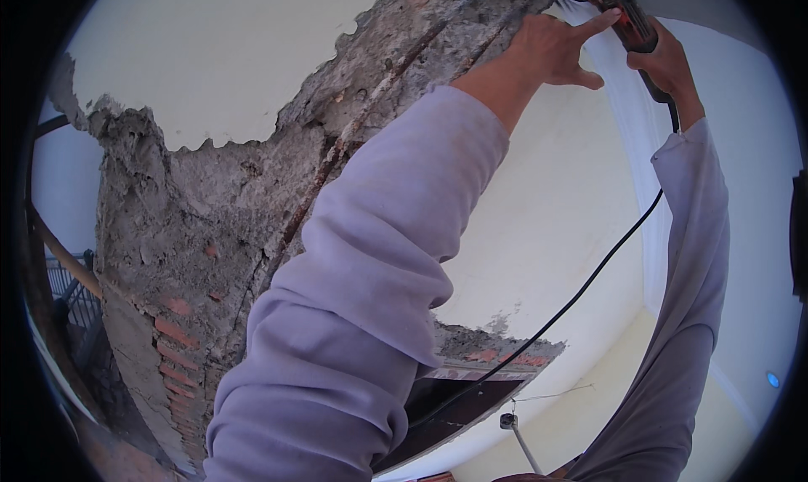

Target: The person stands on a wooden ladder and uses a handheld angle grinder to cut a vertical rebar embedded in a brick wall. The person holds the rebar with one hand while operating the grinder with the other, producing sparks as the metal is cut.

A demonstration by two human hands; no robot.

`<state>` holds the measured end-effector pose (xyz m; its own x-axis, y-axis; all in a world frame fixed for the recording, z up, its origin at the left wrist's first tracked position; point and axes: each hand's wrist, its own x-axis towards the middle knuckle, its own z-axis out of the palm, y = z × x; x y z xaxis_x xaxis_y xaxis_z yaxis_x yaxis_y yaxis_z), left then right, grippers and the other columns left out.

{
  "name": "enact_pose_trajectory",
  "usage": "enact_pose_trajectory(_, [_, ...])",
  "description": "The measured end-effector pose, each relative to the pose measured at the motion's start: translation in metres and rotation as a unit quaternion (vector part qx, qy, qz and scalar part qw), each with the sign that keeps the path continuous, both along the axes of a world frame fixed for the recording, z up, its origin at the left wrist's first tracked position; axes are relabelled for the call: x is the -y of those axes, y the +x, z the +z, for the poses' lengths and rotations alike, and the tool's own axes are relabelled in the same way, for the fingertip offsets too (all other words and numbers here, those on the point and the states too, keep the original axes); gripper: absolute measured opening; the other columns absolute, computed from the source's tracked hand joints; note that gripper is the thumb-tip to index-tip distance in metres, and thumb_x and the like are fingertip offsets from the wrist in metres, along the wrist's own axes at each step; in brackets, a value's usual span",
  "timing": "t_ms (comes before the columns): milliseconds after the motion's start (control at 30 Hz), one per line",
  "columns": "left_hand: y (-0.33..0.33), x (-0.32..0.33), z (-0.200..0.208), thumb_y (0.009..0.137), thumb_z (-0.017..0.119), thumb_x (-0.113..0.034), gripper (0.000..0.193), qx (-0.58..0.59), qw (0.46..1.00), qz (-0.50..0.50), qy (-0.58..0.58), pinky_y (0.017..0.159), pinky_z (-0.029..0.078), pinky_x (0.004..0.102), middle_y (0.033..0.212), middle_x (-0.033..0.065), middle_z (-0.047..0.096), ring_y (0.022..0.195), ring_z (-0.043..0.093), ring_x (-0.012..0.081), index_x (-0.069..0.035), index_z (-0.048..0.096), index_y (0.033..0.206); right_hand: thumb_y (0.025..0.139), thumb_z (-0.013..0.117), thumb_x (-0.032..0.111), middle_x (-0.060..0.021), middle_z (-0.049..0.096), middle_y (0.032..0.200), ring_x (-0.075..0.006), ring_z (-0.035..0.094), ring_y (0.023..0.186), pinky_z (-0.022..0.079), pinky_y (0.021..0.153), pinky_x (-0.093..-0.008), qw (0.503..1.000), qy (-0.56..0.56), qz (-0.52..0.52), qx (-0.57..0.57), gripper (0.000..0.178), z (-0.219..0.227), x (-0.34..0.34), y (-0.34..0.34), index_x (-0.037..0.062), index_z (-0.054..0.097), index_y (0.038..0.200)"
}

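At the top right, my right hand (pixel 671 61) is wrapped round the rear of a red and black corded power tool that looks like an angle grinder (pixel 624 10). Its head runs up to the picture's top edge, so the working end is hidden. My left hand (pixel 551 51) is raised just left of it, thumb and index finger spread wide. The index fingertip reaches the tool's body; the other fingers are mostly out of sight. Behind this hand is broken, rough concrete (pixel 227 179) with rusty reinforcing bars (pixel 332 158) laid bare.
A black power cord (pixel 589 280) hangs from the tool, sloping down left behind my left sleeve. Exposed red bricks (pixel 177 356) show at lower left. Cream plaster (pixel 210 61) with a jagged edge borders the concrete. A dark opening (pixel 454 406) and a thin pole (pixel 523 444) are below.
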<state>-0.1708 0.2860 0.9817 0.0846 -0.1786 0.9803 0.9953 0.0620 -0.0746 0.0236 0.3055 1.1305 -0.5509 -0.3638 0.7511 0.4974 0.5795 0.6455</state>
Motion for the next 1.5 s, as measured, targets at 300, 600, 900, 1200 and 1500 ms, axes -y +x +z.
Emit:
enact_pose_trajectory(300, [-0.003,-0.012,0.006,0.073,0.07,-0.067,0.105,-0.009,0.999,-0.006,0.03,0.081,0.054,0.0411,0.087,0.0078,0.073,0.083,0.072,0.0281,-0.042,0.014,0.159,0.057,0.072,0.026,-0.0126,0.069,0.102,-0.0282,0.066,0.094,0.05,0.086,-0.0378,1.0,-0.012,0.0,0.001,0.068,-0.002,-0.002,-0.003,0.0081,0.062,0.122])
enact_pose_trajectory(600, [-0.002,-0.007,0.006,0.073,0.07,-0.066,0.109,0.001,1.0,0.001,0.007,0.082,0.054,0.041,0.088,0.0079,0.073,0.083,0.072,0.0281,-0.04,0.01,0.16,0.057,0.071,0.027,-0.0136,0.069,0.098,-0.0308,0.065,0.091,0.05,0.083,-0.0398,1.0,0.007,-0.012,-0.009,0.064,-0.001,0.002,-0.005,0.007,0.062,0.117])
enact_pose_trajectory(900, [-0.003,-0.007,0.007,0.072,0.071,-0.065,0.111,-0.001,1.0,-0.002,-0.002,0.082,0.054,0.0413,0.087,0.0075,0.072,0.083,0.072,0.0282,-0.039,0.009,0.16,0.057,0.071,0.026,-0.014,0.068,0.097,-0.0311,0.065,0.091,0.05,0.082,-0.0401,1.0,-0.003,-0.009,-0.007,0.064,-0.002,0.003,-0.006,0.0073,0.062,0.117])
enact_pose_trajectory(1200, [-0.001,-0.003,0.004,0.071,0.072,-0.063,0.111,0.011,1.0,-0.002,-0.017,0.08,0.054,0.04,0.086,0.0073,0.072,0.082,0.071,0.028,-0.038,0.01,0.16,0.056,0.071,0.026,-0.0134,0.068,0.1,-0.0294,0.065,0.091,0.05,0.083,-0.0383,0.999,-0.005,-0.03,-0.016,0.068,0.001,0.005,-0.005,0.0064,0.061,0.12])
enact_pose_trajectory(1500, [-0.002,-0.008,0.007,0.072,0.072,-0.063,0.111,0.003,1.0,-0.004,-0.002,0.08,0.054,0.0398,0.087,0.008,0.072,0.084,0.072,0.0266,-0.038,0.01,0.16,0.056,0.071,0.027,-0.0152,0.069,0.102,-0.0321,0.066,0.092,0.051,0.083,-0.0404,1.0,0.005,-0.016,-0.005,0.068,0.003,0.002,-0.005,0.0068,0.061,0.12])
